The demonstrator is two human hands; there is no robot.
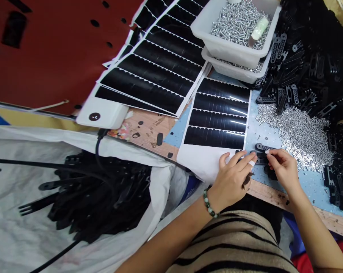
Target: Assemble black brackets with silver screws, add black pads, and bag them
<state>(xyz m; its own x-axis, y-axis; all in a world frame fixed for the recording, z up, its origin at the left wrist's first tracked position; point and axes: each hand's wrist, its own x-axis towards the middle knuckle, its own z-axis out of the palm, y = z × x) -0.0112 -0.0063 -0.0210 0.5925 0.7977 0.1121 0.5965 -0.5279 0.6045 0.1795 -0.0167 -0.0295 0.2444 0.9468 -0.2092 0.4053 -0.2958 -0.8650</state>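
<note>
My left hand [232, 176], with white tape round one finger and a bead bracelet at the wrist, reaches over the lower edge of a sheet of black strips [216, 119]. Its fingertips close on the left end of a black plastic part [261, 156] at the table's near edge. A small dark piece [247, 181] shows under that hand. Opposite, my right hand [283, 167] pinches thumb and fingers together at the part's right end. Something small and white shows at its fingertips; what lies inside the pinch is hidden.
Loose screws and nuts [304, 136] lie in a heap to the right, bordered by many black plastic parts [293, 72]. Stacked white tubs [231, 47] hold screws and nuts. More black-strip sheets [157, 64] rest on a white device [103, 113]. A white sack [160, 189] holds black parts.
</note>
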